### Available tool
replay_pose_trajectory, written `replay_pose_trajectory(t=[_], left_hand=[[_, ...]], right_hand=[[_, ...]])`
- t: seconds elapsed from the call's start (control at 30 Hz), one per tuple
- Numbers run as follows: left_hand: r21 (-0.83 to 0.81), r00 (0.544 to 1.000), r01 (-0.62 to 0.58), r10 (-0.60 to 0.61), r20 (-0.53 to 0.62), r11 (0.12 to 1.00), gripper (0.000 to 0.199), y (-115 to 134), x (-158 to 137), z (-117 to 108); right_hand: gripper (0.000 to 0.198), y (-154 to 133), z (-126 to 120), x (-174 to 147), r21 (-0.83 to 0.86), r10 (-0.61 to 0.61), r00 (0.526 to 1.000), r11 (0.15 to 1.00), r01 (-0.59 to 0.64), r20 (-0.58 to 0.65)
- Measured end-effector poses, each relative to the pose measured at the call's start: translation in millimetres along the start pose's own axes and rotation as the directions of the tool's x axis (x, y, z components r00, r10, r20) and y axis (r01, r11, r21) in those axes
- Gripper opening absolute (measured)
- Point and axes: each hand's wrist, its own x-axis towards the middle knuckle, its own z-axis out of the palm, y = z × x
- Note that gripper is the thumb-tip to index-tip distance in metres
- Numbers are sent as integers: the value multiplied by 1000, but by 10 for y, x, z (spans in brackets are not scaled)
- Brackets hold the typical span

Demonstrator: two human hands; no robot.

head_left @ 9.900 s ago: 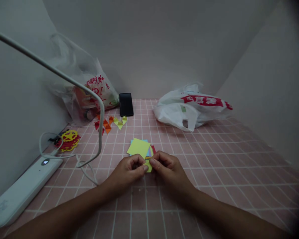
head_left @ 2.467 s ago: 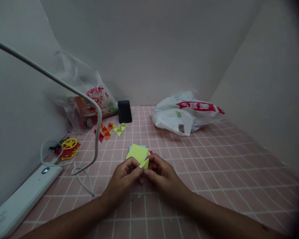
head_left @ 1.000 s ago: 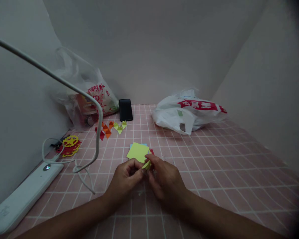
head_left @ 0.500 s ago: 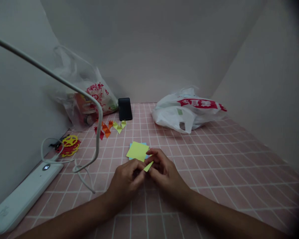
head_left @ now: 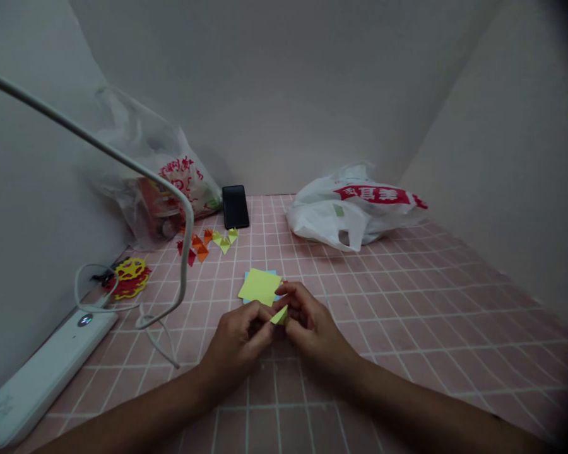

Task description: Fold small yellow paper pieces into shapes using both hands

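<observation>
Between my two hands is a small folded piece of yellow paper (head_left: pixel 279 316), pinched from both sides. My left hand (head_left: pixel 240 333) has thumb and forefinger closed on its left end. On the other end, the thumb and fingers of my right hand (head_left: pixel 312 328) are closed, with the forefinger bent above it. Just beyond my hands lies a stack of square paper sheets (head_left: pixel 260 285), a yellow one on top and blue showing beneath. Farther back sit small folded paper pieces: yellow ones (head_left: pixel 224 243), orange ones (head_left: pixel 201 248) and dark red ones (head_left: pixel 190 256).
A black phone (head_left: pixel 235 207) lies near the back wall. Plastic bags stand at the left (head_left: pixel 170 183) and right (head_left: pixel 355 211). At left are a white power bank (head_left: pixel 47 378), a looping white cable (head_left: pixel 185 252) crossing the view, and red and yellow cut-outs (head_left: pixel 130 277).
The folded yellow paper has turned slightly between my fingers and shows a wider face. Both hands keep their hold, and the whole view has shifted a little.
</observation>
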Motion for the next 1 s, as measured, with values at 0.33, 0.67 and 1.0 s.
replay_pose_trajectory(t=[0.33,0.67,1.0], left_hand=[[-576,924,353,-372,90,737,31,-81,114,1],[-614,902,407,-403,154,676,34,-161,111,2],[-665,889,423,-422,176,615,39,-94,108,13]], right_hand=[[13,-109,-34,32,-218,34,996,975,-52,-84],[13,-123,-38,-2,-268,13,1000,963,-17,-17],[13,-134,-48,17,-286,-62,996,957,41,-65]])
